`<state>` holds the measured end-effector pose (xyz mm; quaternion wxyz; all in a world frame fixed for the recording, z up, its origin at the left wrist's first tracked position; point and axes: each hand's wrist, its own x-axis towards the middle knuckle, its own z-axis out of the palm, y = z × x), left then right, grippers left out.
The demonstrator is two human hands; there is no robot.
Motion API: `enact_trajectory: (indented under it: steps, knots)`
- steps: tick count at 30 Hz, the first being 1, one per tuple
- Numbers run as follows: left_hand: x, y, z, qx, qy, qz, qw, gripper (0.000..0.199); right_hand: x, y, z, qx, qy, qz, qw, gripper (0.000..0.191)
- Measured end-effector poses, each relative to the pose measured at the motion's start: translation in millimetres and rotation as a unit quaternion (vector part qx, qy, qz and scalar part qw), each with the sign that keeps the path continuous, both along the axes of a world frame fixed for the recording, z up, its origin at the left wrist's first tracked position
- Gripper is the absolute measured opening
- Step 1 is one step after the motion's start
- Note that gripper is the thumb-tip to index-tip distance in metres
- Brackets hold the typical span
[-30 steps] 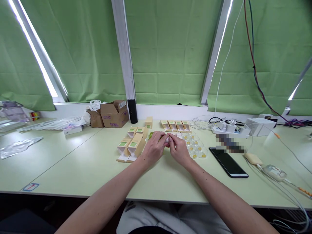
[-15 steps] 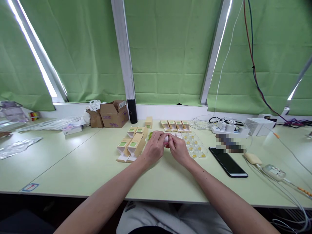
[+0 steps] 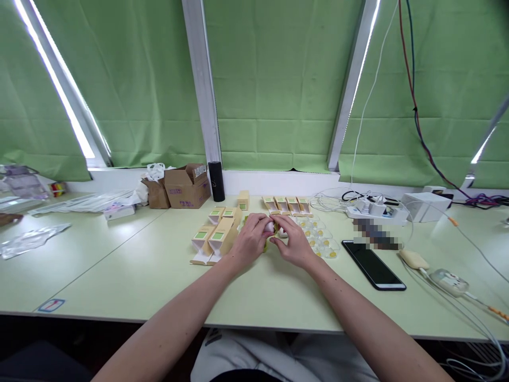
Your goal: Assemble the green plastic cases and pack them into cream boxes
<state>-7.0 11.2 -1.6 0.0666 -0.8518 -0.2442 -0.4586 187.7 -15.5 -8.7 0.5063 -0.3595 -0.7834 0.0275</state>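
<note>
My left hand (image 3: 250,239) is closed around a small, rounded white thing (image 3: 269,227), whose kind I cannot make out. Close against it, my right hand (image 3: 295,241) curls thumb and fingers about a small yellow-green piece (image 3: 277,228). Part of another white thing (image 3: 282,233) shows under the right fingers. To the left stand several open tan cartons with green labels (image 3: 222,236). Clear plastic cups with yellow centres (image 3: 326,242) lie in rows beside my right hand. My fingers partly hide green material beneath them.
Behind my hands are a row of open tan cartons (image 3: 292,206) and one single carton (image 3: 243,200). A black cylinder (image 3: 216,181) and a cardboard box (image 3: 186,188) stand at the back left. A phone (image 3: 373,264), a power strip (image 3: 376,212) and cables occupy the right.
My right fingers have drawn slightly apart from the left ones and opened wider. More of the white thing shows, and the yellow-green piece has come into view between the hands.
</note>
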Motion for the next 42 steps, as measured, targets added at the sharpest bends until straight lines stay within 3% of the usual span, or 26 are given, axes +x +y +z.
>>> enact_trajectory:
  steps: [7, 19, 23, 25, 27, 31, 33, 36, 42]
  knots:
    - [1.1, -0.9, 1.2, -0.02, -0.038, -0.009, 0.999, 0.032, -2.5, 2.3, 4.0, -0.008, 0.032, 0.013, 0.999, 0.035]
    - [2.6, -0.4, 1.5, -0.042, -0.081, -0.018, 0.996, 0.024, -6.4, 3.4, 5.9, -0.015, 0.064, 0.01, 0.998, 0.035]
    - [1.7, -0.2, 9.0, -0.098, -0.181, -0.024, 0.978, 0.024, 1.1, 6.3, 5.9, -0.032, 0.094, -0.007, 0.995, 0.035]
    - [0.4, 4.6, 12.8, -0.158, -0.28, -0.033, 0.946, 0.028, 5.7, 8.7, 5.9, -0.052, 0.139, -0.024, 0.989, 0.036]
    - [-1.0, 12.8, 14.9, -0.252, -0.391, -0.06, 0.883, 0.029, 8.6, 11.0, 6.0, -0.08, 0.206, -0.031, 0.975, 0.04]
    - [-4.6, 29.4, 15.7, -0.454, -0.565, -0.152, 0.672, 0.015, 8.7, 14.1, 7.7, -0.134, 0.339, 0.006, 0.931, 0.053]
    - [-6.9, 33.0, 16.4, -0.492, -0.608, -0.176, 0.598, 0.015, 8.1, 14.8, 9.9, -0.143, 0.381, 0.023, 0.913, 0.055]
    - [-9.2, 32.7, 18.3, -0.503, -0.626, -0.189, 0.565, 0.018, 9.0, 15.1, 13.9, -0.148, 0.417, 0.023, 0.896, 0.055]
    - [-8.2, 30.3, 18.1, -0.515, -0.606, -0.194, 0.575, 0.019, 13.6, 15.3, 18.1, -0.146, 0.447, 0.005, 0.883, 0.058]
